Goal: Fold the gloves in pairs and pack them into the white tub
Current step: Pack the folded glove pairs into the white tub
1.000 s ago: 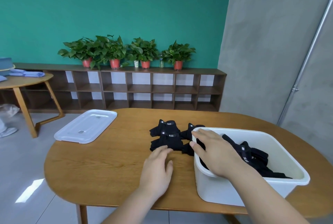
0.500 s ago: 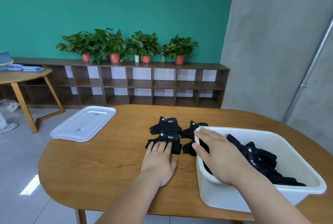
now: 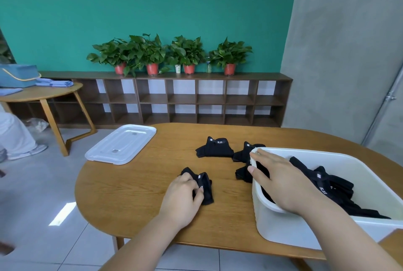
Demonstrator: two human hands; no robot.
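The fingers of your left hand are curled tight on a black folded fabric glove bundle, which lies on the oval wooden counter left of the white rectangular plastic tub. The fingers of your right hand lie straight and slightly apart over the tub's left rim, gripping nothing, and a heap of black gloves sits inside the tub just right of them. Farther out, a pair of black glove bundles lies against the tub's left wall, a white-labelled black glove bundle lies just left of those, and a flat white plastic lid rests at the far left edge.
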